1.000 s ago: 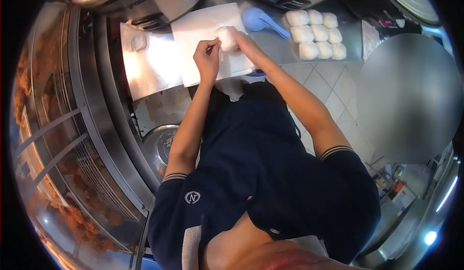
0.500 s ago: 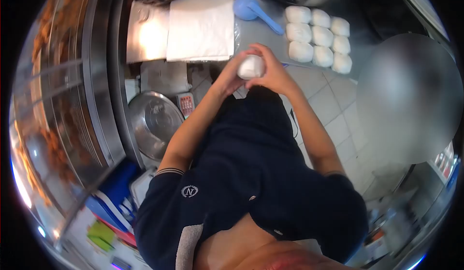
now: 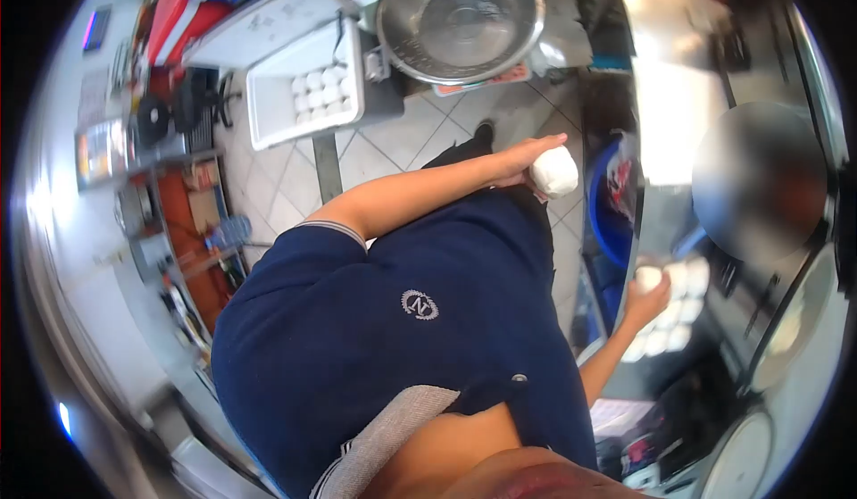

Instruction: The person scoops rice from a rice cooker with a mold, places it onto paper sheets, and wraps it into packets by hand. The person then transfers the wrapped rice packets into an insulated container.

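Observation:
My left hand (image 3: 518, 162) is in front of my body, its fingers against a round white packet (image 3: 555, 173). Over at the metal counter, my right hand (image 3: 646, 301) has its fingers round another white packet (image 3: 649, 278). That hand is at the near edge of the rows of white packets (image 3: 680, 310) on the counter. Up and to the left stands an open white box (image 3: 260, 106), with several white rounds (image 3: 321, 92) inside.
A large steel bowl (image 3: 460, 21) sits beyond my left hand, right of the white box. A blue bin (image 3: 603, 204) stands below the counter, by the white paper (image 3: 665, 97). A shelf with a water bottle (image 3: 230, 231) is at the left. Tiled floor (image 3: 370, 160) shows between.
My body has turned left, bringing the white box into view. My hands, together round one packet before, are now far apart. My right hand has taken hold of another packet at the counter rows.

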The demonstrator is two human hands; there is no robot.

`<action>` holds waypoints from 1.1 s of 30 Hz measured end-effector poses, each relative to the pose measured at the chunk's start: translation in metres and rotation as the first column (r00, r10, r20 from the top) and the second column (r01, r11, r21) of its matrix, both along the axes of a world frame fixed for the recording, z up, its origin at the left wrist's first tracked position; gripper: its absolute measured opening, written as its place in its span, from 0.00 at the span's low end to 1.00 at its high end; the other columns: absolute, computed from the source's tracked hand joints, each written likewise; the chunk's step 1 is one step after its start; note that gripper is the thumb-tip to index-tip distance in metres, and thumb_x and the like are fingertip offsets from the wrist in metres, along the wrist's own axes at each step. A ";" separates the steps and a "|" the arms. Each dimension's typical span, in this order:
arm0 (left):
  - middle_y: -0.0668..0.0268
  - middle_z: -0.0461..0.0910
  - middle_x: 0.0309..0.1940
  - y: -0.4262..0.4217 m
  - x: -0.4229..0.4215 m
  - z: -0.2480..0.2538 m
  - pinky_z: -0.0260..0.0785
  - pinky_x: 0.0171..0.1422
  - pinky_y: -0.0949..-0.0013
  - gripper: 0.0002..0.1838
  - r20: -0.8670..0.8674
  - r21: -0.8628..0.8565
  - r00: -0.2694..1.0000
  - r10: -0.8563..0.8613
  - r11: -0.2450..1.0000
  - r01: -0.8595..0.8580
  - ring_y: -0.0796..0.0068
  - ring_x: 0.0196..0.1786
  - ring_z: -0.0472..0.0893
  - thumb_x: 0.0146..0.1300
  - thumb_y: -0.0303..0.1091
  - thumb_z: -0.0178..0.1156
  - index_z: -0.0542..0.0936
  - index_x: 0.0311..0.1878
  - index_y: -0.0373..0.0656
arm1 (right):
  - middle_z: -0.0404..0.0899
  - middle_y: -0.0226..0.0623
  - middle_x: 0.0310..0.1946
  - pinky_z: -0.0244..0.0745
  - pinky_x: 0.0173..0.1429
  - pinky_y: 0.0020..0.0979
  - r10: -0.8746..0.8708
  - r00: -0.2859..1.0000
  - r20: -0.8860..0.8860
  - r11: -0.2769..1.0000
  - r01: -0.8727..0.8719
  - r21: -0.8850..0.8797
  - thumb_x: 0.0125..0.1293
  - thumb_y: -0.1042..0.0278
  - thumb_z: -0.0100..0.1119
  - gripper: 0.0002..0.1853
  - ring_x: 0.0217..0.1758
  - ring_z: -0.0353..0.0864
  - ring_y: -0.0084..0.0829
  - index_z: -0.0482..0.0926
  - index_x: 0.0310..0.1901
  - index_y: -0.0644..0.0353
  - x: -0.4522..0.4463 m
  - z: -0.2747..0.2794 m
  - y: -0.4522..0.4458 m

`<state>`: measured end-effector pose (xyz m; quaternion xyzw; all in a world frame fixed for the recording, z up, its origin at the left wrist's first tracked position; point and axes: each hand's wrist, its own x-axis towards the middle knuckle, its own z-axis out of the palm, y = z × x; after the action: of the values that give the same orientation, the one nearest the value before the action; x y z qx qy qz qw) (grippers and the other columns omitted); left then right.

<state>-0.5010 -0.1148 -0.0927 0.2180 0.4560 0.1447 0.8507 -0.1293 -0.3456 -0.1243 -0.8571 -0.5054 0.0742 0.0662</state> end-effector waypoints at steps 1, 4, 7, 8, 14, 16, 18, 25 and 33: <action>0.59 0.86 0.50 -0.003 -0.020 -0.003 0.82 0.38 0.54 0.34 0.006 -0.006 0.998 0.069 0.998 -0.069 0.62 0.48 0.87 0.73 0.68 0.50 0.80 0.59 0.45 | 0.71 0.53 0.64 0.69 0.71 0.44 0.055 0.998 0.008 0.998 -0.055 0.008 0.45 0.71 0.78 0.46 0.65 0.73 0.52 0.69 0.70 0.56 -0.001 -0.006 0.002; 0.60 0.86 0.51 -0.015 -0.087 -0.012 0.83 0.42 0.53 0.33 0.033 0.013 0.964 0.262 0.965 -0.263 0.62 0.50 0.87 0.73 0.68 0.50 0.79 0.59 0.46 | 0.71 0.48 0.64 0.70 0.69 0.40 -0.141 0.800 -0.583 0.965 0.242 0.099 0.56 0.67 0.77 0.41 0.64 0.74 0.42 0.65 0.69 0.60 -0.018 -0.010 0.039; 0.59 0.85 0.50 -0.037 -0.163 -0.022 0.84 0.45 0.50 0.33 0.061 0.055 0.898 0.436 0.897 -0.439 0.61 0.50 0.87 0.73 0.67 0.52 0.78 0.60 0.44 | 0.72 0.43 0.61 0.70 0.68 0.35 -0.108 0.392 -0.914 0.955 0.295 0.013 0.67 0.68 0.70 0.33 0.62 0.75 0.35 0.64 0.70 0.58 -0.079 0.006 0.110; 0.59 0.85 0.50 -0.045 -0.189 -0.030 0.84 0.45 0.52 0.33 0.042 0.070 0.854 0.519 0.851 -0.521 0.62 0.50 0.87 0.73 0.66 0.53 0.78 0.60 0.43 | 0.72 0.41 0.59 0.71 0.66 0.33 -0.035 0.309 -0.950 0.977 0.209 0.032 0.66 0.68 0.71 0.34 0.60 0.75 0.33 0.64 0.70 0.58 -0.103 0.006 0.134; 0.58 0.84 0.51 -0.081 -0.364 -0.042 0.85 0.44 0.53 0.30 0.001 0.245 0.588 0.809 0.570 -0.784 0.63 0.51 0.86 0.74 0.59 0.57 0.76 0.62 0.41 | 0.70 0.36 0.56 0.71 0.64 0.32 0.258 0.327 -0.909 0.929 -0.341 0.142 0.59 0.71 0.75 0.37 0.59 0.73 0.30 0.65 0.67 0.58 -0.323 0.041 0.246; 0.57 0.85 0.50 -0.084 -0.435 -0.042 0.83 0.47 0.58 0.26 -0.058 0.361 0.493 0.868 0.479 -0.800 0.66 0.50 0.86 0.71 0.50 0.65 0.78 0.61 0.38 | 0.69 0.37 0.57 0.71 0.64 0.32 0.280 0.263 -0.923 0.884 -0.445 0.141 0.54 0.70 0.78 0.40 0.60 0.72 0.30 0.65 0.66 0.59 -0.412 0.039 0.263; 0.56 0.85 0.47 -0.080 -0.508 -0.068 0.79 0.51 0.63 0.27 -0.294 0.729 0.357 0.887 0.449 -0.517 0.65 0.48 0.85 0.64 0.44 0.73 0.79 0.57 0.33 | 0.70 0.39 0.58 0.70 0.67 0.35 0.485 0.295 -0.823 0.745 -0.633 0.212 0.52 0.66 0.80 0.41 0.62 0.72 0.33 0.66 0.66 0.60 -0.501 0.023 0.280; 0.49 0.81 0.46 -0.049 -0.634 -0.118 0.76 0.51 0.48 0.33 -0.495 0.868 0.130 0.859 0.482 0.116 0.43 0.49 0.82 0.53 0.48 0.79 0.80 0.56 0.35 | 0.81 0.51 0.55 0.78 0.57 0.46 0.871 0.260 -0.417 0.212 -0.964 -0.159 0.54 0.64 0.74 0.39 0.55 0.82 0.54 0.64 0.66 0.51 -0.775 -0.070 0.351; 0.49 0.79 0.54 -0.040 -0.623 -0.101 0.76 0.52 0.47 0.34 -0.761 0.638 0.135 0.634 0.770 -0.015 0.41 0.51 0.82 0.58 0.54 0.73 0.78 0.60 0.38 | 0.80 0.49 0.62 0.72 0.67 0.48 0.821 0.473 -0.320 0.075 -0.644 -0.762 0.60 0.64 0.71 0.44 0.65 0.80 0.45 0.57 0.75 0.53 -0.817 -0.203 0.397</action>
<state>-1.1244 -0.1547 -0.1938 0.3536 0.8619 0.2771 0.2352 -0.9462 0.0511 -0.3275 -0.4055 -0.7716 0.2351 -0.4299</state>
